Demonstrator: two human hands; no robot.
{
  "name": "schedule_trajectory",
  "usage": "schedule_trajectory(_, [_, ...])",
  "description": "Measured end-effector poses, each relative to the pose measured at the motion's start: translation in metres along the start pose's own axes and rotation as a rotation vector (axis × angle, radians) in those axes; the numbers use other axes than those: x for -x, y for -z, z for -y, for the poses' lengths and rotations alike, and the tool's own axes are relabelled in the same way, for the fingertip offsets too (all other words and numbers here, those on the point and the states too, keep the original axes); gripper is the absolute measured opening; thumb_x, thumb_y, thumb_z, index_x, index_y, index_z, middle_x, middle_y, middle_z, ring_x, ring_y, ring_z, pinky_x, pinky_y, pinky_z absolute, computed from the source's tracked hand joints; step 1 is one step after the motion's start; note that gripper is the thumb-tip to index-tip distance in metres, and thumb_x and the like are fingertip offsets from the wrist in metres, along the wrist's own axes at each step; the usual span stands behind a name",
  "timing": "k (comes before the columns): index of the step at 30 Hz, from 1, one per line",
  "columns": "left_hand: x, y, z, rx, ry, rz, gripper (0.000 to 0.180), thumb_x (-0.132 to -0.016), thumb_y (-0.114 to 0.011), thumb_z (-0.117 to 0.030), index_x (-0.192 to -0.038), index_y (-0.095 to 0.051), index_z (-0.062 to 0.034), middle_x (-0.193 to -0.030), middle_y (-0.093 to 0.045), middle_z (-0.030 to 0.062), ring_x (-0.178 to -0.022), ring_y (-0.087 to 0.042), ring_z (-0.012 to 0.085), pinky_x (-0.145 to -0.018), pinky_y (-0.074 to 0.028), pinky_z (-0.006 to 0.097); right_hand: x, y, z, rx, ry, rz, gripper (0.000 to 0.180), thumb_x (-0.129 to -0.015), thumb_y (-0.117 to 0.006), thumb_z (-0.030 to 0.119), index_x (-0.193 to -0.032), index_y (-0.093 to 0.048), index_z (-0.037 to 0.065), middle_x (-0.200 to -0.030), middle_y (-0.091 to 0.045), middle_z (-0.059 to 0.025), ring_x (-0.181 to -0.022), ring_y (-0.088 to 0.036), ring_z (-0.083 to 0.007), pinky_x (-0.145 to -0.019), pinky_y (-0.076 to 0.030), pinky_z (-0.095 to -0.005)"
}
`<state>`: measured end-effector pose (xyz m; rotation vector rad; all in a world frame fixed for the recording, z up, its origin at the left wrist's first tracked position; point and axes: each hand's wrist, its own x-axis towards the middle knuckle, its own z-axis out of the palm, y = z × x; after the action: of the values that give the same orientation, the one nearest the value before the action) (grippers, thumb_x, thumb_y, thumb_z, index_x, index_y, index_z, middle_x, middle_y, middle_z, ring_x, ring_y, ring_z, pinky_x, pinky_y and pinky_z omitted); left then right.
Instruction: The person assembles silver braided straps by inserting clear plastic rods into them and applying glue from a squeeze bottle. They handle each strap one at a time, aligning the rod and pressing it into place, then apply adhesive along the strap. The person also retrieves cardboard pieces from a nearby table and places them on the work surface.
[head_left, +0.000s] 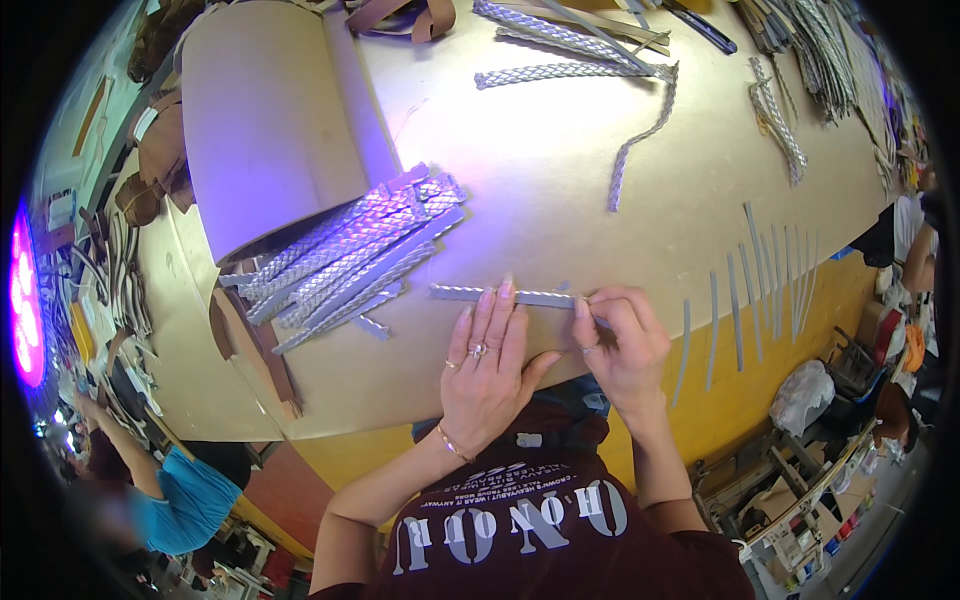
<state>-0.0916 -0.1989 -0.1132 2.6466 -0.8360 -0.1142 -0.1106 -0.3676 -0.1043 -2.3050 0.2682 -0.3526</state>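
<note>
Head view: braid pile (350,262) beside left hand (490,375)

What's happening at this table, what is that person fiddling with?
A person is working a silver braided strip on a tan worktable. The left hand lies flat with its fingers pressing the strip down, while the right hand pinches its right end. Just to the left lies a pile of similar braided strips beside a big cardboard roll. Thin grey strips hang over the table's right edge.
</note>
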Motion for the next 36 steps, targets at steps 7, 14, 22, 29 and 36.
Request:
schedule_trajectory(7, [-0.002, 0.001, -0.001, -0.029, 0.002, 0.002, 0.059, -0.091, -0.063, -0.046, -0.128, -0.057, 0.0005, -0.143, -0.052, 0.0149, -0.135, -0.047, 0.0255, -0.115, -0.030, 0.040, 0.004, -0.004, -0.003, 0.021, 0.031, -0.018, 0.018, -0.077, -0.077, -0.001, -0.078, -0.059, 0.002, -0.083, -0.061, -0.0103, -0.069, -0.061, -0.0248, -0.057, -0.050, -0.0338])
schedule_trajectory(14, [-0.002, 0.002, -0.002, -0.020, -0.002, 0.003, 0.059, -0.092, -0.063, -0.046, -0.128, -0.057, 0.0011, -0.143, -0.052, 0.0153, -0.134, -0.048, 0.0262, -0.114, -0.032, 0.040, 0.004, -0.004, -0.003, 0.030, 0.040, -0.016, 0.018, -0.078, -0.076, -0.001, -0.078, -0.058, 0.001, -0.084, -0.061, -0.0107, -0.067, -0.061, -0.0228, -0.056, -0.050, -0.0322])
schedule_trajectory(22, [-0.003, -0.001, -0.008, -0.061, -0.030, -0.015, 0.058, -0.089, -0.066, -0.044, -0.133, -0.058, -0.0082, -0.144, -0.049, 0.0215, -0.132, -0.049, 0.0353, -0.114, -0.031, 0.043, 0.000, -0.003, 0.001, 0.047, 0.035, -0.010, 0.018, -0.081, -0.075, 0.000, -0.077, -0.057, 0.000, -0.084, -0.059, -0.0098, -0.061, -0.059, -0.0175, -0.052, -0.049, -0.0286])
schedule_trajectory(29, [-0.004, -0.004, -0.014, -0.134, -0.026, 0.021, 0.053, -0.091, -0.062, -0.044, -0.135, -0.058, -0.0155, -0.146, -0.043, 0.0269, -0.131, -0.047, 0.0411, -0.113, -0.033, 0.047, -0.001, 0.020, 0.007, 0.008, -0.306, -0.025, 0.017, -0.084, -0.075, 0.007, -0.081, -0.061, -0.002, -0.088, -0.057, -0.0101, -0.064, -0.061, -0.0170, -0.057, -0.050, -0.0282])
schedule_trajectory(36, [-0.006, -0.004, -0.017, -0.244, -0.057, 0.044, 0.056, -0.090, -0.060, -0.050, -0.137, -0.057, -0.0203, -0.144, -0.044, 0.0300, -0.130, -0.048, 0.0427, -0.114, -0.032, 0.048, 0.000, 0.033, 0.002, -0.112, -0.376, 0.024, 0.019, -0.087, -0.074, 0.008, -0.083, -0.061, -0.004, -0.091, -0.055, -0.0101, -0.067, -0.063, -0.0166, -0.056, -0.053, -0.0264])
